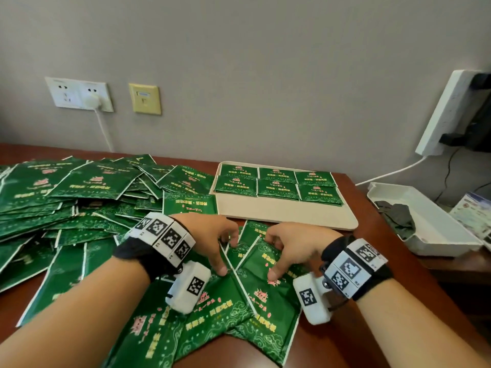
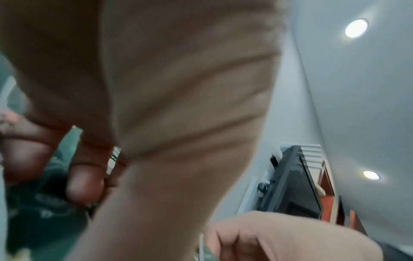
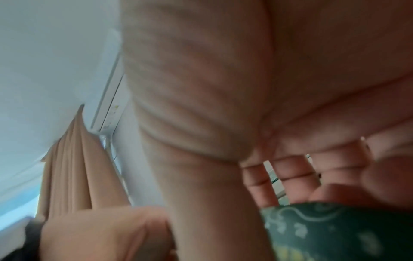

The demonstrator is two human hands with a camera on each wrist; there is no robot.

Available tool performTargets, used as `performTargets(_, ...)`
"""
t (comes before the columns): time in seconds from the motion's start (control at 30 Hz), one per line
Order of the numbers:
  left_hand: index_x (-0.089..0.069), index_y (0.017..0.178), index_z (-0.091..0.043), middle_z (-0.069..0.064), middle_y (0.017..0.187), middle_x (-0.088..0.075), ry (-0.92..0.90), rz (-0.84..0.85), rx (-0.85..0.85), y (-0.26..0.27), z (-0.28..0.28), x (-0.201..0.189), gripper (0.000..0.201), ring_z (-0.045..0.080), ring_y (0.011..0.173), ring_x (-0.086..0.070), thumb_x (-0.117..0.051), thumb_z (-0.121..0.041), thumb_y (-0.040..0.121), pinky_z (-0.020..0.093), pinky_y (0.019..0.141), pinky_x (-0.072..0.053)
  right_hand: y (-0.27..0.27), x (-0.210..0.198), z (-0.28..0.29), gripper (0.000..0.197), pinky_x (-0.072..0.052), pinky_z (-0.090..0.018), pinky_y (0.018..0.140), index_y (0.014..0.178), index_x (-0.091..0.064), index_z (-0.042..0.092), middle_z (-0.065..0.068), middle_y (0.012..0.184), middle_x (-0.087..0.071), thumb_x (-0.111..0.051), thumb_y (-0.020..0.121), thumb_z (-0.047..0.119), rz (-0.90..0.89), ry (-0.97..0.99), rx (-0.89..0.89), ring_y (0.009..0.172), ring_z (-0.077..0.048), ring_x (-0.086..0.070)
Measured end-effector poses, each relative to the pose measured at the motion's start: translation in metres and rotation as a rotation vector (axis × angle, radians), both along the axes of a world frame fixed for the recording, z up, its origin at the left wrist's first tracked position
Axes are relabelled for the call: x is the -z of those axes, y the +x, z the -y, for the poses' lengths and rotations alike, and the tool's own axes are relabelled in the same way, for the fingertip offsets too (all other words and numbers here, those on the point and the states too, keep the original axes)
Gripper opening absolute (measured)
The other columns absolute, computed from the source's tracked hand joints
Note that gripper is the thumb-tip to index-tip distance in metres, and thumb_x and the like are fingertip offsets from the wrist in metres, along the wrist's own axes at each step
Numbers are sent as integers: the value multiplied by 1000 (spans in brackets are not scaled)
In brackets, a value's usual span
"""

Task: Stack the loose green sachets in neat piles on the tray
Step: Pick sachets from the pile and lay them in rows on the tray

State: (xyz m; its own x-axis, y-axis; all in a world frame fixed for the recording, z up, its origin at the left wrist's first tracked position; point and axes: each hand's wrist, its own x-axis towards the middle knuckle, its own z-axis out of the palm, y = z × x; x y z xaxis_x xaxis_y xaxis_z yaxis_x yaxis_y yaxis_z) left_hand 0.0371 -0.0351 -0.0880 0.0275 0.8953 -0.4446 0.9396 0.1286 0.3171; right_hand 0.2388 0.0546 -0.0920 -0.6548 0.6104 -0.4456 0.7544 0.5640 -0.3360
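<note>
Sachets (image 1: 87,197), green with pale printed lettering, lie in a loose overlapping heap on the brown table (image 1: 393,235), spreading left of the tray (image 1: 287,213) and down in front of it. On the tray's far half sit 6 sachets (image 1: 277,184) in 2 neat rows of 3; whether each is a single packet or a pile cannot be told from the head view. The tray's near half is bare cream surface.

Just in front of the tray, both hands work on the same small cluster of sachets (image 1: 252,264). The left hand (image 1: 212,237) has its fingers curled down, fingertips pinching at the edge of a sachet (image 1: 233,251) while its thumb presses the packets nearer the body. The right hand (image 1: 289,248) is likewise curled, fingers and thumb gripping a puffy sachet (image 1: 265,261) beside the left hand's; the right wrist view shows fingers (image 3: 290,169) bent over a green patterned packet (image 3: 335,227). The left wrist view (blurred) shows fingers (image 2: 87,181) folded against dark green wrapping (image 2: 40,203).

Both wrists carry black straps with white marker blocks (image 1: 164,235).

Right of the tray stands a white tub (image 1: 435,216) holding a dark cloth (image 1: 398,216). On the wall behind the tray's left side are a white socket (image 1: 79,94) with a plug in it and a yellow plate (image 1: 144,98).
</note>
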Motion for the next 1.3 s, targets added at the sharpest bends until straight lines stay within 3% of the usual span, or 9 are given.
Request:
performTargets(0.23,-69,87,-29,-9,109,-61,61,86,-7,-15,-1,12,31,13,98,-57,-88,-43,67,33,87,-47,9,17,-18,45,-39,-29,61,87,-54,20,6,76,-52,-94,67,19,-252,-104,68,65,-12,-45)
performTargets(0.37,-69,89,-33,-12,111,-53,77,81,54,-18,-4,15,28,14,105,-52,-86,-44,70,42,98,-45,17,28,-29,42,-36,-30,64,69,-51,17,10,58,-49,-93,68,22,-388,-137,80,59,-13,-40)
performTargets(0.5,-68,88,-37,-18,109,-45,81,62,125,-21,-7,20,22,10,110,-39,-83,-46,73,45,102,-37,25,29,-33,25,-42,-30,66,78,-66,10,1,60,-56,-88,73,21,-601,-201,260,56,-13,-45)
performTargets(0.63,-69,78,-35,-21,110,-47,105,111,178,-22,-8,21,14,3,109,-41,-81,-40,77,41,103,-39,36,14,-34,23,-55,-37,81,79,-71,12,-11,81,-73,-82,71,31,-794,-258,403,75,-22,-66)
performTargets(0.77,-69,76,-34,-17,103,-66,193,312,130,-35,-6,15,11,10,105,-61,-77,-32,83,47,101,-44,43,0,-30,14,-55,-23,60,79,-64,12,-6,74,-70,-73,85,21,-963,-368,495,64,-15,-67)
performTargets(0.93,-63,85,-20,2,83,-70,450,709,-26,-46,-5,10,8,18,76,-67,-71,-18,87,30,74,-52,48,-3,-32,11,-55,-32,61,85,-61,18,-5,76,-68,-72,83,15,-1152,-425,624,65,-18,-63)
performTargets(1.1,-60,117,-21,-5,74,-62,590,916,-203,-43,-8,12,34,9,68,-59,-66,-22,84,20,66,-51,55,-2,-36,39,-55,-43,73,126,-56,20,-15,106,-73,-52,95,-4,-1330,-492,658,83,-26,-69)
performTargets(1.2,-65,117,-17,-2,76,-65,597,1023,-298,-41,-9,15,31,11,72,-62,-65,-3,89,23,70,-52,60,-6,-36,55,-52,-33,55,131,-52,17,-14,106,-69,-37,88,-14,-1339,-557,650,77,-22,-65)
performTargets(1.3,-68,112,-19,1,79,-64,560,915,-317,-42,-10,16,44,12,72,-63,-65,14,83,28,73,-52,61,-4,-34,58,-52,-29,47,124,-55,14,-21,104,-64,-34,83,-21,-1203,-559,619,77,-25,-65)
